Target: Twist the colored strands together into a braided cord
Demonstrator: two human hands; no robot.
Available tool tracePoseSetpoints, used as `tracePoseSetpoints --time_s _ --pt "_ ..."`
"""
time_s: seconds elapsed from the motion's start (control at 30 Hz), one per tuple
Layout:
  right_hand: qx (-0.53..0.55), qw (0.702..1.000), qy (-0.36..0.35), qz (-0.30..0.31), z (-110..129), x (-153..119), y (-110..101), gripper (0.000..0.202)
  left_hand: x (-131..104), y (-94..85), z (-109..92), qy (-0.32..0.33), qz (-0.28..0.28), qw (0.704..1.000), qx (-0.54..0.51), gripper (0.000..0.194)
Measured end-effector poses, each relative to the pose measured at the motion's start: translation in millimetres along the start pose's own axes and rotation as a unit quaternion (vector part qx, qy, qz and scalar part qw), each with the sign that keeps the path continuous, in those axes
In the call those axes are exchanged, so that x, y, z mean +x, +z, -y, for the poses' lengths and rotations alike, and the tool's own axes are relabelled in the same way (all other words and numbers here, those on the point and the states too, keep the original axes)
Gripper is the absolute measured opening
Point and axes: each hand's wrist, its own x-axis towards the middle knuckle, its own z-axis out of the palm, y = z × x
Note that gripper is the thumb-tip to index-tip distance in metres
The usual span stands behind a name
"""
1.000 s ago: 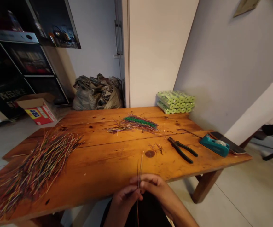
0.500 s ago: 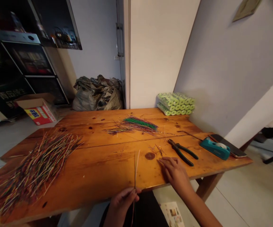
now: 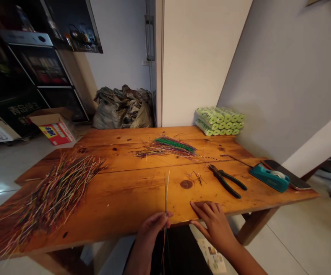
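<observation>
Between the thumb and fingers of my left hand (image 3: 155,227) a few thin wires (image 3: 166,194) are pinched; they stick up above the table edge and hang down below my grip. My right hand (image 3: 211,219) is at the table's front edge with fingers stretched out and nothing held. Beyond its fingertips lies a small scatter of short wire bits (image 3: 197,178). To their right rest dark-handled pliers (image 3: 227,181), jaws pointing away. Farther back is a bundle of wires (image 3: 177,147) with a green middle.
A large loose heap of coloured wires (image 3: 65,187) covers the table's left part. At the right stand a teal tape dispenser (image 3: 268,177) and a dark flat object (image 3: 286,173). A pack of green-wrapped rolls (image 3: 219,121) sits at the back. The wooden table (image 3: 119,206) ends near my lap.
My right hand has drawn back from the short wire bits to the table's front edge, its fingers now spread. My left hand keeps its pinch on the wires. The view has shifted slightly.
</observation>
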Motion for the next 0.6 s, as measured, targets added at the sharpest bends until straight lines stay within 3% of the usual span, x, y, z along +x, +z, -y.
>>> tracePoseSetpoints --time_s 0.27,0.47,0.6 --pt "-0.047 0.998 -0.010 -0.032 10 -11 5 0.034 2 -1.3 2 -0.040 0.018 0.984 -0.170 0.023" --pt "-0.036 0.998 -0.037 -0.034 10 -18 7 0.055 5 -4.4 5 -0.051 0.009 0.969 -0.240 0.019" --pt "0.002 0.999 -0.033 -0.036 9 -23 12 0.057 7 -6.6 11 -0.045 0.008 0.959 -0.278 0.020"
